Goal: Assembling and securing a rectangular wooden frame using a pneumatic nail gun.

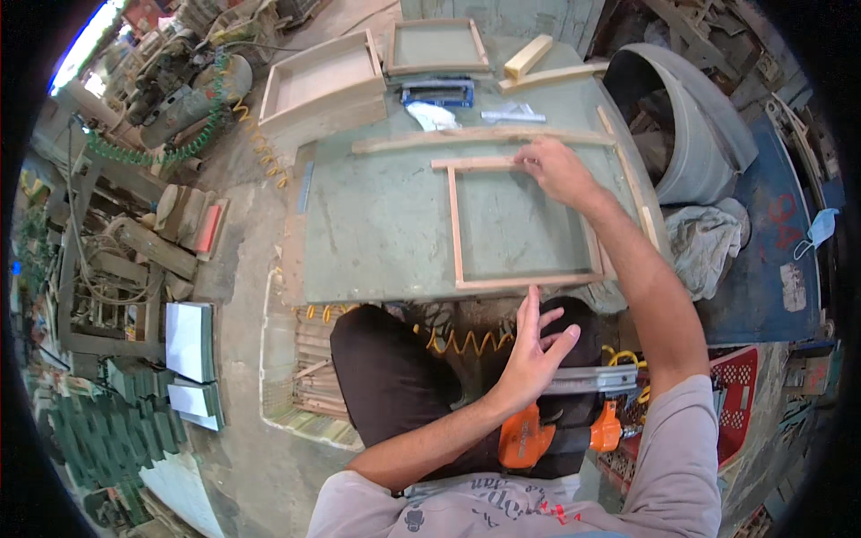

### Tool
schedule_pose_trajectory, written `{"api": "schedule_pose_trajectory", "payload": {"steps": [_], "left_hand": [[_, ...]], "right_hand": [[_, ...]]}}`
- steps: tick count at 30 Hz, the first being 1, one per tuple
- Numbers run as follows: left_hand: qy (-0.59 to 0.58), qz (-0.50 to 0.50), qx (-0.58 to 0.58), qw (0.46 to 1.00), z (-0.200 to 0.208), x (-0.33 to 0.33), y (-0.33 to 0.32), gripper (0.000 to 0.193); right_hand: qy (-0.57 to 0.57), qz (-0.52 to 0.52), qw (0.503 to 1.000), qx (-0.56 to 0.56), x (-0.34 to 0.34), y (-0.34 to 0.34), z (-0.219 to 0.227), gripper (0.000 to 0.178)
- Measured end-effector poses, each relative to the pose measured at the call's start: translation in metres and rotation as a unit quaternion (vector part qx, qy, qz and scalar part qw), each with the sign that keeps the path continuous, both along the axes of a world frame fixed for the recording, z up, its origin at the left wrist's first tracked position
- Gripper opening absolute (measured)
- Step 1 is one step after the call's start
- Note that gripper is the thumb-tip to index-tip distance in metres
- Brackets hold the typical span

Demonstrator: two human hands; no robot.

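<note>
A rectangular frame of thin wooden strips (455, 224) lies flat on the greenish tabletop. My right hand (560, 172) reaches across it, fingers pinched at the far strip. My left hand (531, 354) is held at the near side with its fingers stretched out. Its fingertips come up to the frame's near strip; whether they touch it I cannot tell. On my lap rests an orange and black nail gun (526, 438) with a silver magazine, partly hidden behind my left hand. Just beyond the frame lies a long wooden strip (421, 140).
Farther back stand a wooden box (325, 85) and another wooden frame (437, 45). A blue-and-white item (437, 92) and wood blocks (529, 56) lie on the table. At right are a metal drum (695, 125) and a cloth (704, 247). Yellow coiled hose (466, 341) hangs beneath.
</note>
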State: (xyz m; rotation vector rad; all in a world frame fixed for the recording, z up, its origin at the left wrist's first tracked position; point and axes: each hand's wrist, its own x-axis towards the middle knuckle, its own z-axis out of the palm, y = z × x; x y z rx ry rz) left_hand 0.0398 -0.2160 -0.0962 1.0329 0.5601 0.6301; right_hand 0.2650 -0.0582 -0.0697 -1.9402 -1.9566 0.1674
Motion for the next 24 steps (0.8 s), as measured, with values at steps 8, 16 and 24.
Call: {"api": "schedule_pose_trajectory", "payload": {"steps": [8, 16, 24], "left_hand": [[0.016, -0.021, -0.002, 1.000, -0.009, 0.002, 0.002, 0.082], [0.025, -0.052, 0.016, 0.998, -0.004, 0.006, 0.011, 0.083], [0.053, -0.069, 0.059, 0.994, -0.010, -0.006, 0.007, 0.085]], "right_hand": [[0.020, 0.000, 0.998, 0.059, 0.002, -0.006, -0.018, 0.012], [-0.001, -0.020, 0.999, 0.042, 0.008, -0.004, -0.007, 0.011], [-0.013, -0.020, 0.998, 0.064, 0.001, -0.022, -0.004, 0.020]]}}
